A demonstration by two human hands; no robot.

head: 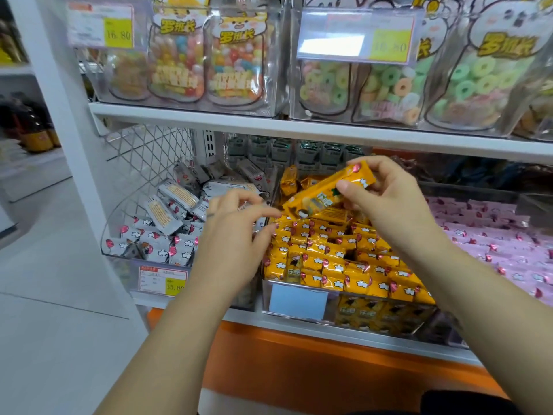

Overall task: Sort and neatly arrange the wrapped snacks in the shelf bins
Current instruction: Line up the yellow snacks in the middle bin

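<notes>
The right hand (386,202) pinches a yellow wrapped snack bar (327,190) above the back of the yellow-snack bin (344,298). The left hand (239,223) hovers loosely curled, holding nothing. Dropped carelessly, the bar could disturb the neat rows or slide toward the grey-snack bin (119,253).

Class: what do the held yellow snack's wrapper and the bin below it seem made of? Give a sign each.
Yellow snack wrapper: probably glossy plastic film; it shines and creases. Bin: clear rigid plastic, perhaps acrylic; packets show through its front wall.
</notes>
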